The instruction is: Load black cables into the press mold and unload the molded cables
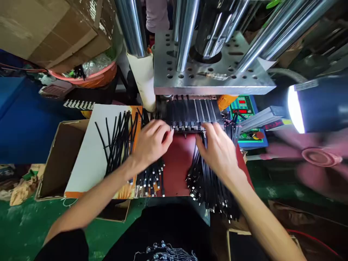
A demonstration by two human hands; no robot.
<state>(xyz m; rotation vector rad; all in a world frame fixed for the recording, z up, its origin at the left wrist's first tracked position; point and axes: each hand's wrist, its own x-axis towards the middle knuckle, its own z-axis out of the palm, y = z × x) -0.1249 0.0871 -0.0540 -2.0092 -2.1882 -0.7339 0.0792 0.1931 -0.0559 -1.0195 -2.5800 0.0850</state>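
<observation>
A row of black cables with metal-tipped connectors lies in the slots of a black mould (194,112) under the press. My left hand (154,141) is at the mould's front left corner, fingers curled and the thumb and fingertips close together by the end connector; anything between them is too small to make out. At the front right of the mould is my right hand (220,148), its thumb and forefinger around a black cable end. A bundle of black cables (209,181) hangs below that hand. Left of my left hand lie more loose black cables (119,137), and a further bunch (152,177) is under its wrist.
A drilled steel press plate (212,85) hangs above the mould on thick rods. A control panel (244,119), a lit lamp (296,108) and a spinning pink fan (315,156) are at right. A white board (84,156) and cardboard box (57,163) stand left.
</observation>
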